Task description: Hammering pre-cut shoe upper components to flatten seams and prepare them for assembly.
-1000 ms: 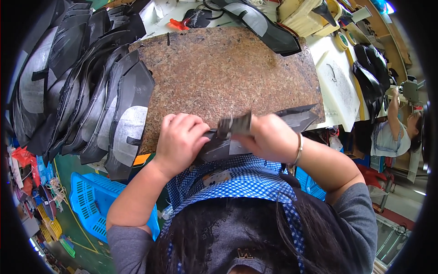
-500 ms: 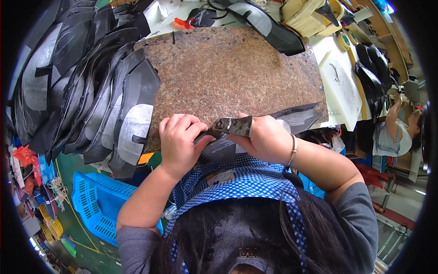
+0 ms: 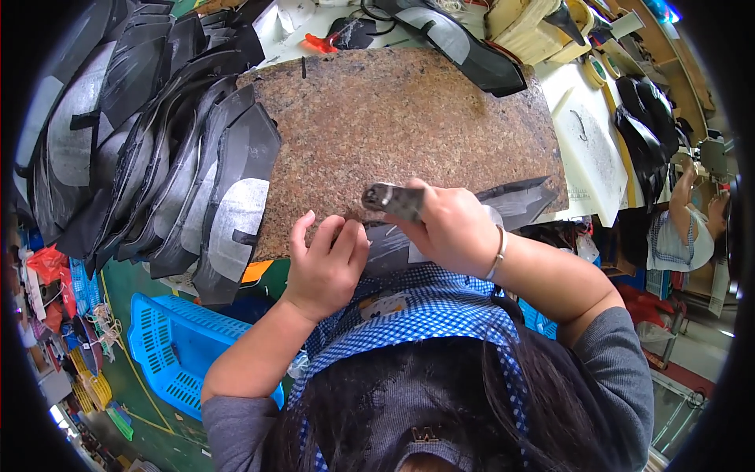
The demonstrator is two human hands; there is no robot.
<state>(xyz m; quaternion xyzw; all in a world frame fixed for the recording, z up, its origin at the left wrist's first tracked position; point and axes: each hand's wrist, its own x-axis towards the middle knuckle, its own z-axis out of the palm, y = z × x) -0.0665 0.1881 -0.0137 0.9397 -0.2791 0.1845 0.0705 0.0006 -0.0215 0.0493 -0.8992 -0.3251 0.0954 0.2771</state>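
Note:
A black, flat shoe-upper piece [image 3: 389,245] lies along the near edge of the stone slab [image 3: 409,118], partly over my apron; its pointed right end [image 3: 519,203] reaches past my right wrist. My left hand [image 3: 326,263] is closed at the piece's edge, the index finger bent down onto it and the outer fingers lifted; the thumb is mostly hidden. My right hand [image 3: 456,228] is closed round a worn, dark metal hammer [image 3: 393,200], its round face just above and to the right of my left fingertips. The handle is hidden in my grip.
Overlapping black shoe-upper pieces [image 3: 165,165] fill the left side. Another piece [image 3: 464,47] lies on the slab's far edge. Orange-handled scissors [image 3: 321,42] lie at the back, cream containers [image 3: 527,31] at back right. A blue basket [image 3: 169,346] stands lower left. A person [image 3: 684,228] sits far right.
My right hand has lifted the hammer slightly off the piece's edge. My left hand has shifted a little right and down, its outer fingers raised.

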